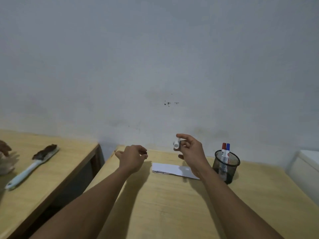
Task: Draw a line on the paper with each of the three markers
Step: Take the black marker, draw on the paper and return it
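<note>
Bare forearms reach over the light wooden desk (172,204). Right hand (191,152) grips a white marker barrel (176,144) above the white paper sheet (169,169); left hand (133,157) pinches a small dark cap (145,153). Red-capped marker (223,150) and blue-capped marker (227,150) stand in the black mesh cup (227,167).

White marker (176,144) in right hand (191,152), dark cap (146,153) in left hand (132,157), above paper (172,169).

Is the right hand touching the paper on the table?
Apart. The head view shows the right hand raised above the paper, holding a marker.
</note>
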